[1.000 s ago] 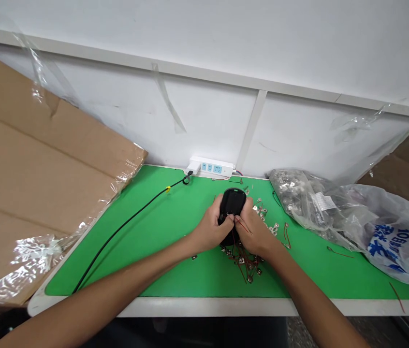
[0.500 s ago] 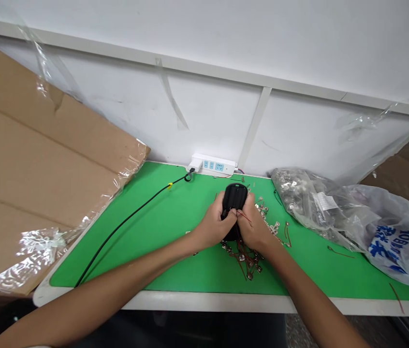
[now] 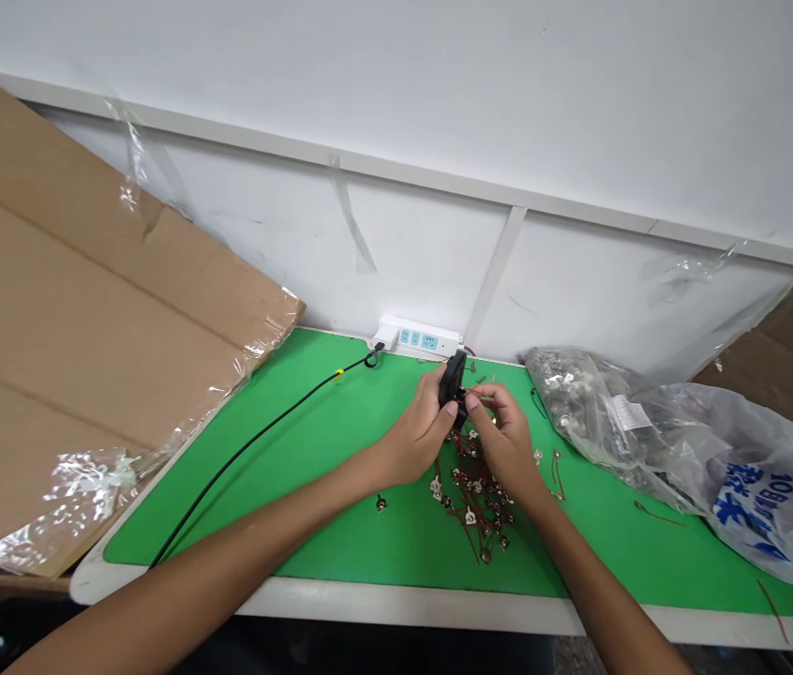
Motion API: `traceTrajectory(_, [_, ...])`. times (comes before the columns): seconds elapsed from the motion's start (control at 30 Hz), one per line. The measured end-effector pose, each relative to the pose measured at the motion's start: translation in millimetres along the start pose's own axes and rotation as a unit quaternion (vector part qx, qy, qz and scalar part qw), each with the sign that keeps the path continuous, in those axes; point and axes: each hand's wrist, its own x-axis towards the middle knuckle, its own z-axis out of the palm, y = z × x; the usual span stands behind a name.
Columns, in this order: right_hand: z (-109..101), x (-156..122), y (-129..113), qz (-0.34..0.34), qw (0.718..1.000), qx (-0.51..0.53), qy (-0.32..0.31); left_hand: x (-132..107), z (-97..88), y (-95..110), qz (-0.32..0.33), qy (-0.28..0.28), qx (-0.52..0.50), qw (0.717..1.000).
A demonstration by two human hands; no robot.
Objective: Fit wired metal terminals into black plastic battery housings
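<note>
My left hand [image 3: 419,427] is wrapped round a black plastic casing [image 3: 452,380], which is tilted on edge above the green mat. My right hand [image 3: 505,433] is at the casing's right side, thumb and fingertips pinched on a thin red wire [image 3: 471,392] there. The fingertips partly hide where the wire meets the casing. Below and between the hands lies a loose pile of small metal contacts with red wires [image 3: 473,502]. A single metal contact [image 3: 381,504] lies apart, left of the pile.
A white power strip [image 3: 419,336] stands against the wall, with a black cable [image 3: 262,431] running to the front left. Cardboard [image 3: 87,309] leans at the left. At the right lie a clear bag of metal parts [image 3: 579,389] and a white plastic bag [image 3: 755,469].
The casing has turned from facing me to edge-on. My right hand has moved from gripping its side to the right, fingers at the wire. More of the pile shows; the view has shifted slightly.
</note>
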Motion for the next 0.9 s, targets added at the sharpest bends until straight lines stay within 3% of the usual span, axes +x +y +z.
traceTrajectory(0.13, [0.1, 3.6, 6.6, 0.084, 0.988, 0.132, 0.014, -0.5, 0.5, -1.5, 0.052, -0.053, 0.051, 0.996])
traceTrajectory(0.23, [-0.8, 3.9, 11.1, 0.101, 0.976, 0.193, 0.009, -1.3, -1.1, -1.1, 0.064, -0.068, 0.076, 0.993])
traceTrajectory(0.53, [-0.1, 2.6, 6.8, 0.118, 0.958, 0.263, 0.002, 1.9, -4.8, 1.4, 0.106, 0.023, 0.095, 0.990])
traceTrajectory(0.9, [-5.2, 2.9, 8.5, 0.140, 0.964, 0.226, -0.008, 0.9, -3.8, 0.2, 0.093, 0.041, 0.077, 0.992])
